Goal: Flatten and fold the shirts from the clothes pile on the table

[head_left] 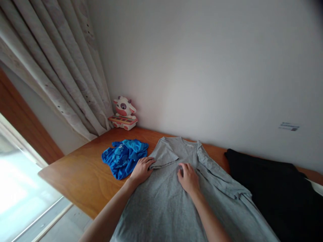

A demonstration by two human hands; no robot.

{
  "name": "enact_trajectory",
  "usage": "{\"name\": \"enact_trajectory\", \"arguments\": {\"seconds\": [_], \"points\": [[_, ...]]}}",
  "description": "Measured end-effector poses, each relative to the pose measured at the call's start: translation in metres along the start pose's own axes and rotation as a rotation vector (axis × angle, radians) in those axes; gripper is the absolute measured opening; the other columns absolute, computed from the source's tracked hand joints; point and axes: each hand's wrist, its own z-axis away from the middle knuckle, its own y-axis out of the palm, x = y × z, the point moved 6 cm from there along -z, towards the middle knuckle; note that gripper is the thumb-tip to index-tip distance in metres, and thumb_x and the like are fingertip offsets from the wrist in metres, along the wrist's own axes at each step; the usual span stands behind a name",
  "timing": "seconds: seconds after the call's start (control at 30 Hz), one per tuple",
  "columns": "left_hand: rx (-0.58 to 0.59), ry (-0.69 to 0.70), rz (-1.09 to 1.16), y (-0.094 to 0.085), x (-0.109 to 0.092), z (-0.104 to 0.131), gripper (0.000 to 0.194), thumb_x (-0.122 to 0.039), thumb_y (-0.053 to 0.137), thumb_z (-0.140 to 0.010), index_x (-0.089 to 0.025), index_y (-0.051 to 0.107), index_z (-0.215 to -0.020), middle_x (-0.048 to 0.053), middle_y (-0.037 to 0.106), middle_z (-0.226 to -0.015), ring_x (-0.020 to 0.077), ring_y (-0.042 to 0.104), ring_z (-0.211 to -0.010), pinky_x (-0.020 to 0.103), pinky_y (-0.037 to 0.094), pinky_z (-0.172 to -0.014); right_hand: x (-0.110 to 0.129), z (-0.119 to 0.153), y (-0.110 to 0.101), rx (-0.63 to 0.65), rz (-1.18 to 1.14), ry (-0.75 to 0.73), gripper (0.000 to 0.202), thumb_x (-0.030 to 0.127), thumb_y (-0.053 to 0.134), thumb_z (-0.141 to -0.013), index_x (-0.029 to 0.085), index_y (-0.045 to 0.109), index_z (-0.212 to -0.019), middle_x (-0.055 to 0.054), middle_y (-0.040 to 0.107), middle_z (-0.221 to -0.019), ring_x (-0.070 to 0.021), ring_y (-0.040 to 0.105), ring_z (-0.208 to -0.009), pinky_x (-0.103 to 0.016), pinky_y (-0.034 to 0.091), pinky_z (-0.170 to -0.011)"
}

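A grey T-shirt (166, 201) lies spread on the wooden table, its neckline toward the wall. Its left sleeve (164, 154) is folded inward over the body, while the right side is bunched in a wrinkled fold (219, 176). My left hand (142, 169) rests at the shirt's left edge, fingers laid over the end of the folded sleeve. On the chest fabric, just below that sleeve's tip, sits my right hand (188, 178), fingers bent and thumb apart from them. Beyond my left hand is a crumpled blue patterned garment (124, 156).
A cow-shaped toy piano (123, 114) stands in the far corner by the curtain (58, 67). Black folded cloth (275, 188) lies at the right. The wooden table (83, 171) ends at the left near a bright window; a wall (202, 67) closes the back.
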Motion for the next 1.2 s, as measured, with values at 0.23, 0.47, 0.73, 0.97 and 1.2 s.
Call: {"name": "enact_trajectory", "arguments": {"seconds": [0.23,0.47,0.73,0.97,1.2], "points": [[-0.017,-0.118,-0.164,-0.004,-0.002,0.001,0.035,-0.023,0.064,-0.086,-0.024,0.069,-0.12,0.011,0.062,-0.12,0.0294,0.056,-0.113,0.044,0.047,-0.1,0.028,0.005,-0.007,0.192,0.164,0.03,0.031,0.021,0.045,-0.096,0.017,0.066,-0.119,-0.014,0.065,-0.12,-0.0244,0.061,-0.109,-0.034,0.045,-0.095],[-0.007,-0.202,-0.164,0.014,-0.014,0.026,0.036,-0.026,0.047,-0.098,-0.021,0.065,-0.129,0.015,0.059,-0.131,0.0317,0.053,-0.121,0.048,0.044,-0.103,0.031,0.074,-0.017,0.394,0.228,0.324,0.068,0.063,0.036,-0.097,0.024,0.046,-0.151,-0.026,0.039,-0.155,-0.0495,0.035,-0.141,-0.079,0.03,-0.097],[-0.031,-0.214,-0.124,0.024,-0.008,0.011,0.038,-0.027,0.046,-0.099,-0.023,0.066,-0.132,0.012,0.059,-0.142,0.0301,0.049,-0.132,0.046,0.039,-0.113,0.009,0.068,-0.007,0.393,0.316,0.256,0.075,0.072,0.025,-0.096,0.032,0.028,-0.159,-0.016,0.017,-0.168,-0.0461,0.011,-0.152,-0.085,0.009,-0.103],[-0.052,-0.209,-0.076,0.031,0.003,-0.013,0.036,-0.024,0.047,-0.098,-0.018,0.069,-0.126,0.014,0.061,-0.139,0.0292,0.052,-0.129,0.044,0.042,-0.11,-0.006,0.046,-0.003,0.393,0.328,0.227,0.077,0.075,0.023,-0.094,0.034,0.027,-0.159,-0.015,0.018,-0.168,-0.0431,0.012,-0.153,-0.082,0.007,-0.106],[-0.107,-0.152,-0.049,0.024,-0.005,-0.006,0.034,-0.018,0.044,-0.098,-0.019,0.072,-0.117,0.011,0.068,-0.121,0.0237,0.059,-0.116,0.038,0.043,-0.109,-0.01,0.047,-0.004,0.379,0.33,0.23,0.075,0.073,0.022,-0.096,0.034,0.028,-0.159,-0.012,0.019,-0.168,-0.0394,0.012,-0.153,-0.079,0.008,-0.109]]}}
